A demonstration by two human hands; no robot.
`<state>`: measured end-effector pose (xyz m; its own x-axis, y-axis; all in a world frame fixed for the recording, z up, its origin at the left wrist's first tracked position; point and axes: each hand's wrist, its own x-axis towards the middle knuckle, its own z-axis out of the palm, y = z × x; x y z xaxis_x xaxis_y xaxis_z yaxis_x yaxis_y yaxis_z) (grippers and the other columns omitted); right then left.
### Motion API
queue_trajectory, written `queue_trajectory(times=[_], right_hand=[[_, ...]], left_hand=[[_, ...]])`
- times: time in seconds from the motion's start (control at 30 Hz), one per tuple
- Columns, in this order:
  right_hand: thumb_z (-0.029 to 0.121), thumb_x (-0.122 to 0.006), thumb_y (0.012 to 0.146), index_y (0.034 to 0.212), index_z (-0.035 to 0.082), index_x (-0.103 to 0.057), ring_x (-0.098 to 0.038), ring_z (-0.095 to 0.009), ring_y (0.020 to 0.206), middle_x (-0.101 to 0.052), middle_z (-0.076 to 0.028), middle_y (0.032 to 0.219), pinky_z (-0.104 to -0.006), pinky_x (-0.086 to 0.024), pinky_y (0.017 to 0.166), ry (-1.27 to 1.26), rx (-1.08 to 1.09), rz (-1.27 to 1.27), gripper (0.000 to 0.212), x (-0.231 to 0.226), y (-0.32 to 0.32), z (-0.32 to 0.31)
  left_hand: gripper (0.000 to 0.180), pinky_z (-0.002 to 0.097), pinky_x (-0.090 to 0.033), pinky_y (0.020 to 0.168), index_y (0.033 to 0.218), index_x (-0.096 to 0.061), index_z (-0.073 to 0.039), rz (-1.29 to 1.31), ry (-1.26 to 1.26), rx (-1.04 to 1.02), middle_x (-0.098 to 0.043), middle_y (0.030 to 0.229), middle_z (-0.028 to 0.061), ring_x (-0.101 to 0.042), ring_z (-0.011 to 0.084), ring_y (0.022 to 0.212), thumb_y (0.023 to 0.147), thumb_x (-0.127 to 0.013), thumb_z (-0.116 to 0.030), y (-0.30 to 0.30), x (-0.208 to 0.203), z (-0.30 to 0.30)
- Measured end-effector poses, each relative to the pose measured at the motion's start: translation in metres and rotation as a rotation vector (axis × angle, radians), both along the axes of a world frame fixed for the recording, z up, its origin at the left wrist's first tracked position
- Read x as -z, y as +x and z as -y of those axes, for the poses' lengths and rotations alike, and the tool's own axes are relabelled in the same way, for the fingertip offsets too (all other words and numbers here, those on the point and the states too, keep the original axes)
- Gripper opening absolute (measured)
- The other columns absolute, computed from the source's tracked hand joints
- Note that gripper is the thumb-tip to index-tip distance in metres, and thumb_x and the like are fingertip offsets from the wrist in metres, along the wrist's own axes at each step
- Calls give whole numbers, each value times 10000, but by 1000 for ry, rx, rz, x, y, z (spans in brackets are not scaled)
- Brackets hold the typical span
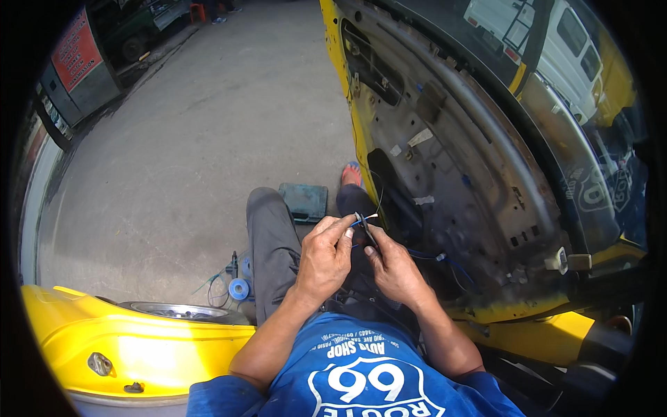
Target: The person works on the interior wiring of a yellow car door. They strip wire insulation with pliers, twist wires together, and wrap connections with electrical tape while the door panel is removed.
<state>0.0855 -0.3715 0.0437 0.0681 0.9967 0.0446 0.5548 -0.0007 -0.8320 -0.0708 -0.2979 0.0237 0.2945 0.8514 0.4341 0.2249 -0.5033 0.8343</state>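
Above my lap, both hands meet over a thin blue wire. My left hand is closed, pinching the wire between thumb and fingers. In my closed right hand is a slim dark hand tool, its tip against the wire beside my left fingertips; its exact kind is too small to tell. A small whitish piece shows at the wire's end. From near my fingers a thin dark wire curves up toward the stripped car door on the right.
More blue wiring hangs by the door's lower edge. A dark green tool case lies on the concrete ahead. At left are a blue-rimmed spool, a wheel and a yellow car body panel. A red sign stands far left.
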Motion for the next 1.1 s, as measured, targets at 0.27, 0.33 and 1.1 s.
queue_trajectory(times=[0.27,0.33,1.1], right_hand=[[-101,-575,895,1448,-38,-516,-638,-483,1052,-637,-295,1169,-531,-528,924,134,43,308,560,16,-5,0],[-104,-569,900,1450,-33,-520,-636,-472,1038,-635,-285,1166,-527,-529,910,132,50,336,558,16,-7,2],[-74,-566,965,1457,-6,-525,-652,-492,1136,-637,-293,1238,-515,-551,942,32,48,278,499,11,0,7]], left_hand=[[162,265,-557,601,1106,-749,64,96,-429,113,-781,890,99,-733,119,728,1012,-700,-58,-2,0,4],[147,258,-567,604,1082,-749,68,83,-463,122,-780,891,95,-731,114,719,1009,-702,-51,-3,0,5],[152,251,-569,613,1093,-776,58,70,-387,118,-784,881,106,-718,109,691,988,-711,-32,-2,0,8]])
